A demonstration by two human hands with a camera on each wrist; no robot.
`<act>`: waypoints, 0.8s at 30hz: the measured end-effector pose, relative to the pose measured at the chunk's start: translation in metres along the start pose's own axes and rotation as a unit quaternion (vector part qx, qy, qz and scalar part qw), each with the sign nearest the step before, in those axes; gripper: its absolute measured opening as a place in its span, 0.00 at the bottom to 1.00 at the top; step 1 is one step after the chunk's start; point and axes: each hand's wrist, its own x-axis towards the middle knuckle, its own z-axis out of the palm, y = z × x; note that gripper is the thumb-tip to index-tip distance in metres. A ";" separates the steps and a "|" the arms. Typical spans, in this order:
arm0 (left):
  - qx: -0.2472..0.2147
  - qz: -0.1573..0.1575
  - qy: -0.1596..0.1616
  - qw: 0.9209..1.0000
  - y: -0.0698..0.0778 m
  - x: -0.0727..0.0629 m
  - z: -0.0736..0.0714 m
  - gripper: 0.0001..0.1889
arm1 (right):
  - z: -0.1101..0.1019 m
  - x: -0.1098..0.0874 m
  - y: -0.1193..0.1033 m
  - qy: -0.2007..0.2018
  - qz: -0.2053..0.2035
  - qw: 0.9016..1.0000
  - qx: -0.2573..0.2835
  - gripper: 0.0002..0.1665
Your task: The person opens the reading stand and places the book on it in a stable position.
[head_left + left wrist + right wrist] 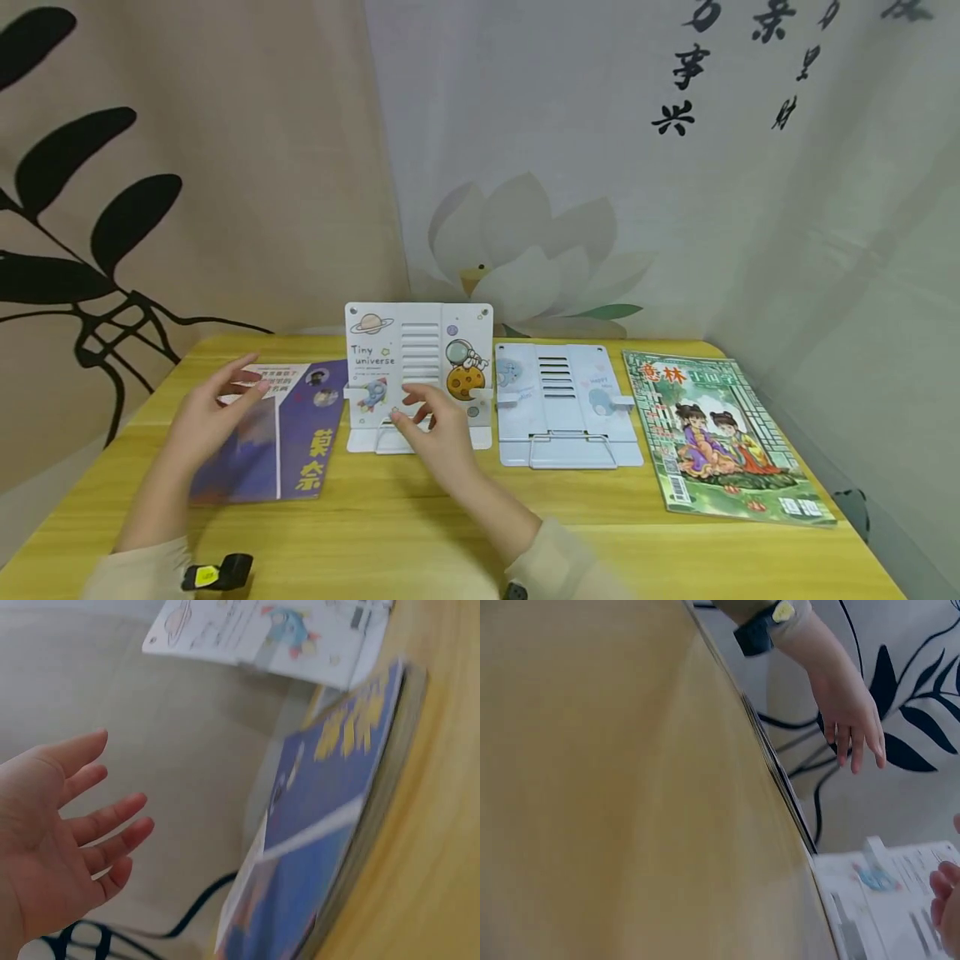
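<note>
My left hand [213, 408] hovers over a purple magazine [300, 429] that lies on the table at the left. In the left wrist view its fingers are spread and hold nothing, with a gap between the hand and the magazine [322, 787]. My right hand [442, 437] is in front of a white book stand [371, 375] printed with "Tiny universe", a rocket and an astronaut. Its fingers are loosely bent with nothing between them. The stand is propped upright with side clips and a wire rest, and the right hand hides part of its lower middle.
To the right a second, pale blue book stand [517, 425] leans back with its wire rest at the front. A green magazine [720, 450] with two cartoon children lies at the table's right side. Behind the wooden table [360, 542] hangs a printed curtain [540, 125].
</note>
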 end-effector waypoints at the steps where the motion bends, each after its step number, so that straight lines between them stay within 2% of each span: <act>1: 0.000 -0.008 -0.003 1.000 -0.004 -0.001 -0.003 0.31 | 0.005 -0.002 -0.002 -0.004 0.002 1.000 0.004 0.20; 3: -0.006 -0.026 -0.010 1.000 -0.014 -0.005 -0.010 0.33 | 0.013 -0.007 -0.005 -0.012 0.009 1.000 0.013 0.19; 6: 0.000 -0.049 -0.001 0.999 -0.028 -0.010 -0.021 0.34 | 0.025 -0.012 -0.010 -0.024 0.026 0.999 0.029 0.19; 7: -0.005 -0.050 -0.004 0.999 -0.032 -0.012 -0.026 0.34 | 0.029 -0.013 -0.012 -0.029 0.035 0.998 0.035 0.19; 9: 0.002 -0.062 0.009 0.998 -0.039 -0.016 -0.032 0.34 | 0.036 -0.017 -0.014 -0.040 0.061 0.996 0.050 0.20; 11: -0.014 -0.078 0.007 0.997 -0.047 -0.020 -0.038 0.34 | 0.043 -0.020 -0.016 -0.051 0.092 0.992 0.065 0.21; 14: -0.027 -0.111 0.009 0.993 -0.059 -0.025 -0.043 0.34 | 0.054 -0.024 -0.016 -0.060 0.125 0.987 0.076 0.21; 17: -0.032 -0.135 -0.002 0.990 -0.067 -0.027 -0.044 0.36 | 0.064 -0.026 -0.014 -0.059 0.133 0.987 0.074 0.21; 21: -0.019 -0.140 -0.019 0.990 -0.079 -0.028 -0.044 0.38 | 0.077 -0.028 -0.012 -0.065 0.151 0.984 0.069 0.23; 24: -0.032 -0.122 -0.018 0.992 -0.091 -0.030 -0.043 0.36 | 0.086 -0.028 -0.013 -0.072 0.172 0.981 0.058 0.24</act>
